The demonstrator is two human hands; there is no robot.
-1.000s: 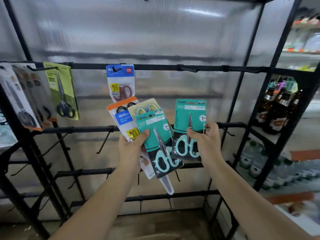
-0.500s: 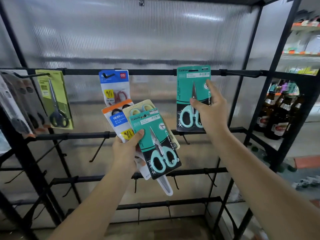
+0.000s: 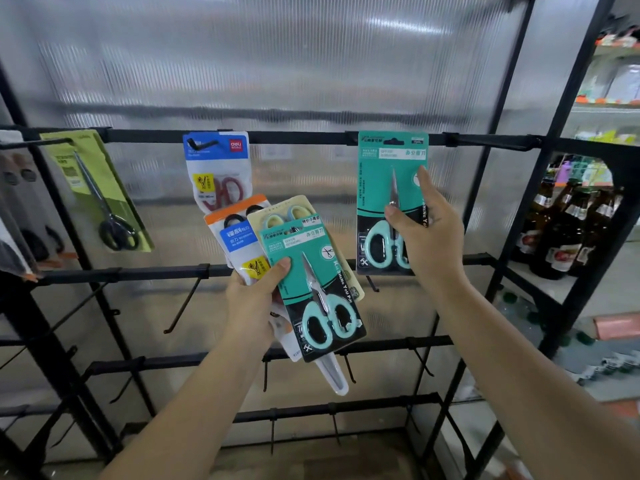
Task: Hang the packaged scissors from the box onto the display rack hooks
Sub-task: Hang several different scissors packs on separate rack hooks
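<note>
My right hand (image 3: 424, 233) pinches a teal pack of mint-handled scissors (image 3: 377, 188), thumb on its front, and holds its top edge up at the top rack bar (image 3: 298, 137). Whether it sits on a hook I cannot tell. My left hand (image 3: 254, 296) grips a fanned stack of packs: a second teal scissors pack (image 3: 311, 271) in front, a cream pack (image 3: 277, 213) and an orange-and-blue pack (image 3: 235, 233) behind. A blue-topped pack of red scissors (image 3: 216, 168) hangs from the top bar. A green pack of black scissors (image 3: 97, 188) hangs at the left.
Lower black bars carry bare hooks, such as one hook (image 3: 183, 303) left of my left hand. More dark packs (image 3: 20, 209) hang at the far left. A shelf of brown bottles (image 3: 568, 230) stands to the right behind the rack frame. A ribbed translucent panel backs the rack.
My right hand has raised its teal pack from beside the stack, at the middle bar's height, up to the top bar. My left hand keeps the stack steady.
</note>
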